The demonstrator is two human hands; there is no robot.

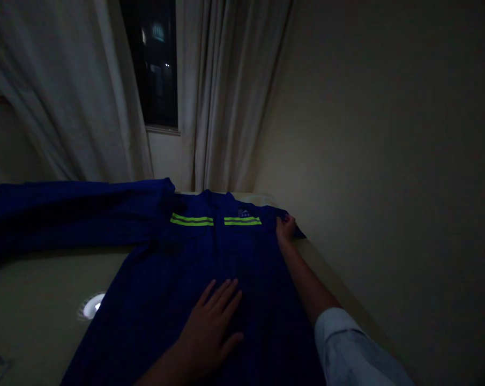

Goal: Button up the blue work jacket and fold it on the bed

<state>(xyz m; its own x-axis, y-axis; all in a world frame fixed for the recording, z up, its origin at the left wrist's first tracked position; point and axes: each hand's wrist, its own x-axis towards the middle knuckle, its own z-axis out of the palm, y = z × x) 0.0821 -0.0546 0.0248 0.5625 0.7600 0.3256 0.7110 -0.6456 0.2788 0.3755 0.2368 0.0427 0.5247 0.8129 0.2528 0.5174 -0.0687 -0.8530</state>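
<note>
On the worktop [57,279], the blue jacket [234,257] is best smoothed by light pressure from the left hand [208,335], open and empty, while cloth by the worktop's right edge is pinched by the right hand [286,228].

The jacket [210,260] and curtains [234,91] look matt cloth, the wall [379,161] smooth.

right sleeve [358,348]: pale grey-blue cloth, mottled with darker patches, exact shade hard to call in this dim light. broad plain cuff [336,320] at its edge, a bit lighter than the rest, ends partway along the right forearm [308,279]. right hand [285,228] bare. left hand [210,327] bare as well, slim tapered fingers, left forearm [162,370] uncovered where visible
</note>
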